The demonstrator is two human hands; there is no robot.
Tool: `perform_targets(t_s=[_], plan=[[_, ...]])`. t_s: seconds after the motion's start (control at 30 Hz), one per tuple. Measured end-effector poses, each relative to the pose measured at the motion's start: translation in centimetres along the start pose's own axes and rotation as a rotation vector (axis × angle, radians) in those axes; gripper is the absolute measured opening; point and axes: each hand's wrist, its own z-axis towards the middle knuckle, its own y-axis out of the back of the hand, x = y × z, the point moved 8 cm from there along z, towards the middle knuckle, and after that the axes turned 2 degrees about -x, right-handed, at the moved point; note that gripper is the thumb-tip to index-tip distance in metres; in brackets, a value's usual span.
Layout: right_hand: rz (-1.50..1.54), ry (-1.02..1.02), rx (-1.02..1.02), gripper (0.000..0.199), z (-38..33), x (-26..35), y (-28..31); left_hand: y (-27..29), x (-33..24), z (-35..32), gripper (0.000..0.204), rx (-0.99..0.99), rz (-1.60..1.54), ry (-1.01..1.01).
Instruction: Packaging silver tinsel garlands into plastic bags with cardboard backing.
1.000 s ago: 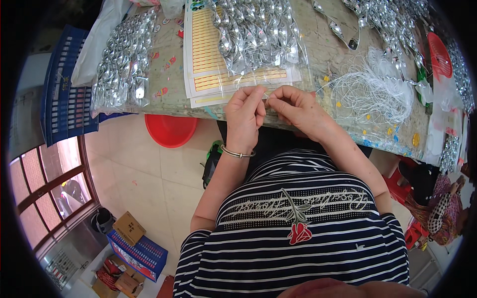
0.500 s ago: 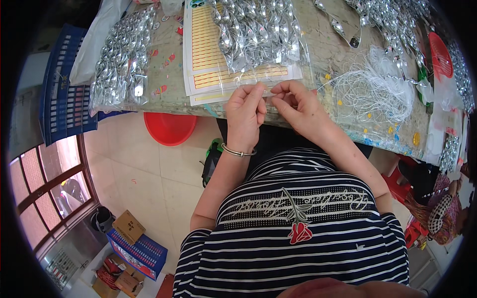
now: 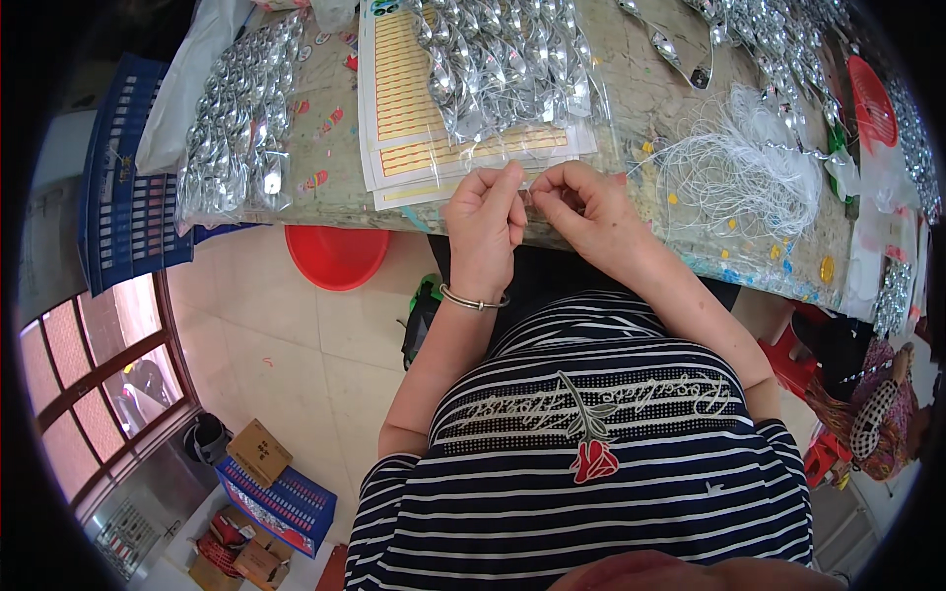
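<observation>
My left hand (image 3: 483, 222), with a bangle at the wrist, is closed in a pinch at the table's near edge. Close beside it, my right hand (image 3: 586, 209) has thumb and forefinger brought together, the tips almost meeting the left ones. Between the fingertips shows a tiny pale bit, too small to name. Just beyond my hands, twisted silver foil strips (image 3: 507, 74) lie in a clear plastic sheet on top of printed paper sheets (image 3: 389, 128) with yellow and red rows. To the right sits a loose tangle of white string (image 3: 739, 177).
More silver twisted strips (image 3: 241, 128) in clear plastic lie on the left, others (image 3: 778, 49) at the far right near a red basket (image 3: 872, 106). A blue crate (image 3: 128, 177) stands left of the table. Below its edge is a red basin (image 3: 337, 256) on the floor.
My right fingers have shifted very slightly left, closer to the left fingertips. The left hand keeps its pinch, and the view has tilted a little.
</observation>
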Motion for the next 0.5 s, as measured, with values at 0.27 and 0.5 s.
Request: perform_targets(t_s=[0.27, 0.5], plan=[[-0.083, 0.081, -0.038, 0.015, 0.04, 0.59, 0.34, 0.19, 0.13, 0.04, 0.019, 0.034, 0.024, -0.032], [-0.061, 0.089, -0.043, 0.016, 0.07, 0.65, 0.42, 0.0, 0.17, 0.0, 0.019, 0.038, 0.039, -0.031]])
